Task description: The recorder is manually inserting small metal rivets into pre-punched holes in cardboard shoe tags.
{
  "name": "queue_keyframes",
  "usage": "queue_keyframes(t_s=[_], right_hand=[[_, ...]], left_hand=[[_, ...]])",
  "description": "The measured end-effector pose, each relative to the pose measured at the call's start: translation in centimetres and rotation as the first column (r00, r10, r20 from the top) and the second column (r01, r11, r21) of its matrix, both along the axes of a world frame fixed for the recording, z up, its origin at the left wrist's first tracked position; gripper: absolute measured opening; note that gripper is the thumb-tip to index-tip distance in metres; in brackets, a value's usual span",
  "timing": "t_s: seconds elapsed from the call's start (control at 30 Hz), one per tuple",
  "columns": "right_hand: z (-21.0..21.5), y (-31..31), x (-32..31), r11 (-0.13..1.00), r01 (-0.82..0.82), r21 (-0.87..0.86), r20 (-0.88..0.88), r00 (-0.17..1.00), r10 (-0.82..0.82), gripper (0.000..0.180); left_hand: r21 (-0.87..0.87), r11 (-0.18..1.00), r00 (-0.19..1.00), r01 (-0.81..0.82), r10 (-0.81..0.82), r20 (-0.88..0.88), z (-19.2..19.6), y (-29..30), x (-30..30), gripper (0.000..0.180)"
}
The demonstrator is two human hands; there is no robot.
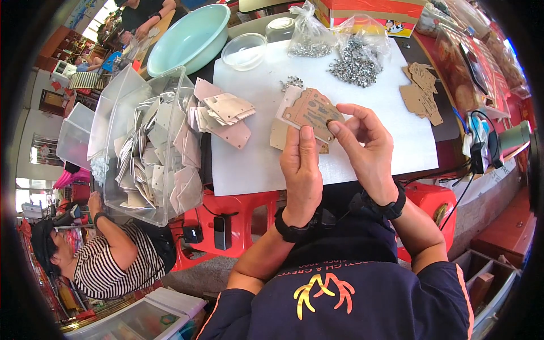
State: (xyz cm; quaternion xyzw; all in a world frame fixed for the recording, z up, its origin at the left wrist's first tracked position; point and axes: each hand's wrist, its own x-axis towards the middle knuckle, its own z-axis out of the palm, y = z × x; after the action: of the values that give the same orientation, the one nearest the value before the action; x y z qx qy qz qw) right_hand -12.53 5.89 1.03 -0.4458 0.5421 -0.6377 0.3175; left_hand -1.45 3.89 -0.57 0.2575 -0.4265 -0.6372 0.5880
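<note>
Crowding the space about the hands are several things: just left of the left hand lies a loose heap of pale pinkish-white card tags, and further left stands a clear plastic bin stuffed with more of the same tags. Beyond the hands, two clear plastic bags of small silvery metal eyelets sit side by side, with a little spill of loose eyelets lying just ahead of the left fingers. A small clear round plastic bowl and a large pale green basin stand further off to the left, and a scatter of brown cardboard tags lies ahead of the right hand and to its right. Nothing lies between the hands and what they hold. Everything rests on a white sheet covering the tabletop, red at its near edge; a person in a striped shirt sits low to the left in a cluttered shop. Both hands are brought together and closed on a small stack of brown cardboard tags with printing, the left thumb pressing from below, the right thumb and forefinger pinching its lower right edge, held just above the white sheet.
</note>
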Motion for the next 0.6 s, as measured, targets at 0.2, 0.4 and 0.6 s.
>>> queue_keyframes(t_s=[0.2,0.4,0.6], right_hand=[[0.28,0.15,0.02,1.000,0.015,-0.006,-0.078,0.997,-0.015,0.028],[0.04,0.03,0.07,1.000,-0.007,-0.002,-0.067,0.998,0.006,0.027],[-0.13,-0.09,0.04,1.000,-0.015,0.000,-0.098,0.995,0.015,0.028]], left_hand=[[-0.033,0.999,1.000,0.007,-0.006,0.031,-0.29,0.01,0.04,0.034],[-0.041,0.999,0.998,0.013,-0.011,0.063,-0.22,0.14,0.14,0.035],[-0.018,1.000,0.999,0.001,0.000,0.049,0.03,0.32,0.08,0.038]])
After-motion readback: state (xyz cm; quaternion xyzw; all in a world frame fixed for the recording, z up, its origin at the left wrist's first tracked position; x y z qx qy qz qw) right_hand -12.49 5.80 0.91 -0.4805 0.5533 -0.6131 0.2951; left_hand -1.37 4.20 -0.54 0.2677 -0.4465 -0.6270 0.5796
